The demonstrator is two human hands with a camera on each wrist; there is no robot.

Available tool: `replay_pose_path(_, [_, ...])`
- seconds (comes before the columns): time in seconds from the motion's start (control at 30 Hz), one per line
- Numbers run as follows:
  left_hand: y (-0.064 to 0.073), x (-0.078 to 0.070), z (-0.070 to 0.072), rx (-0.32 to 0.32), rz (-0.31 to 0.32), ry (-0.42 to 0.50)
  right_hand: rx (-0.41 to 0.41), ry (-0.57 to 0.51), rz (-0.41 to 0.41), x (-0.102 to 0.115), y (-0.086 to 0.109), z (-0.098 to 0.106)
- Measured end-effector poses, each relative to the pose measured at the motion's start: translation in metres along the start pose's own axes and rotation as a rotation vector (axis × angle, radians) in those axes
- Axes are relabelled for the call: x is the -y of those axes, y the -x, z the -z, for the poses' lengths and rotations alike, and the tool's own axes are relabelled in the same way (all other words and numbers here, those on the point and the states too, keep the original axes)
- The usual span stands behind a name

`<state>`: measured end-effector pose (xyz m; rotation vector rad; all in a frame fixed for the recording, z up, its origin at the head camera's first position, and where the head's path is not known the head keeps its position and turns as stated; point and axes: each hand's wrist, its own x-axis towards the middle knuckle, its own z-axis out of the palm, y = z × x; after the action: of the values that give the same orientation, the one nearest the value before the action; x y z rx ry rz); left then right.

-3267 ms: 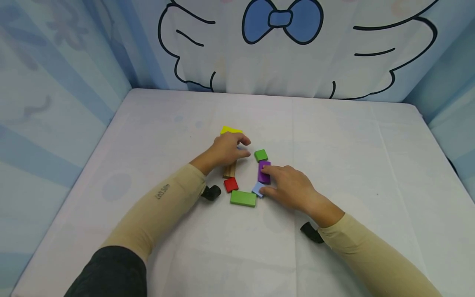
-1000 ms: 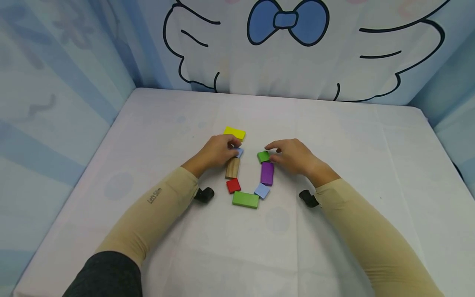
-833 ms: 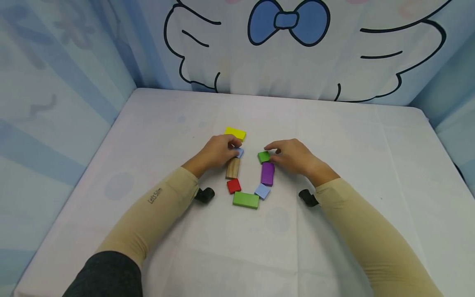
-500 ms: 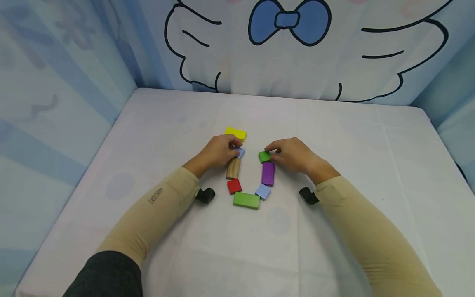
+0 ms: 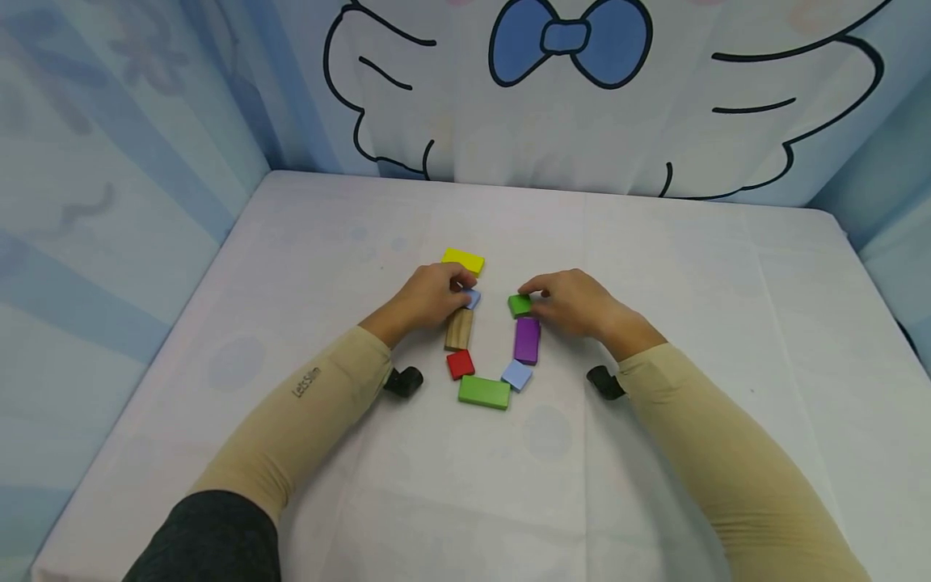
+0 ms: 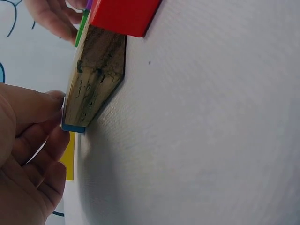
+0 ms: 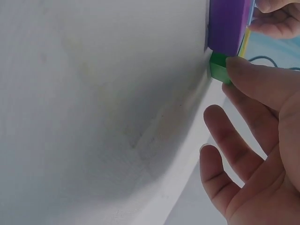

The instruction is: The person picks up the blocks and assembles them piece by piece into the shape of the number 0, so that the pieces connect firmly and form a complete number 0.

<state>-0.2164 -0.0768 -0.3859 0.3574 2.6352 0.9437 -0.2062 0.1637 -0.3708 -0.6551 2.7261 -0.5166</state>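
My left hand (image 5: 429, 297) pinches a small light blue block (image 5: 473, 299) between thumb and fingertips, and the hand partly covers it. Right below that block lies a bare wooden block (image 5: 459, 330), seen close in the left wrist view with dark grain. Across from it, my right hand (image 5: 578, 305) holds a small green block (image 5: 520, 305) by thumb and index finger, its other fingers spread apart in the right wrist view. A purple block (image 5: 527, 340) adjoins that green one. A yellow block (image 5: 463, 259) sits just beyond my left hand.
A red block (image 5: 461, 364), a long green block (image 5: 484, 393) and another light blue block (image 5: 517, 375) close the near end of a U-shaped outline. All lie on a white-covered table (image 5: 364, 501). A printed curtain (image 5: 451, 105) hangs behind the far edge.
Over the earlier seconds my right hand moved away from the purple and lower blue blocks, up to the small green one. My left hand settled on the upper blue block. Lately both stay still.
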Motion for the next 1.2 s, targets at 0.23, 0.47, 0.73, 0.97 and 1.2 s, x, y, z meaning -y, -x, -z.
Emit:
replay_pose_path(0.23, [-0.0002, -0.0013, 0.0006, -0.001, -0.005, -0.007, -0.012, 0.028, 0.006, -0.0029, 0.0016, 0.002])
replay_pose_path(0.47, [-0.0014, -0.0015, 0.0014, 0.002, -0.004, -0.008, -0.01, 0.035, 0.009, -0.0049, 0.0045, 0.0035])
replay_pose_path(0.73, [-0.0013, -0.0006, 0.001, 0.005, 0.0, -0.006, -0.012, 0.029, 0.01, -0.0046, 0.0056, 0.0031])
replay_pose_path(0.97, [-0.0004, -0.0005, -0.0002, 0.002, 0.003, 0.002, -0.014, 0.026, 0.023, -0.0041, 0.0067, 0.0018])
replay_pose_path(1.2, [-0.0008, -0.0011, -0.0012, -0.004, 0.006, 0.004, -0.013, 0.016, 0.018, -0.0043, 0.0069, 0.0005])
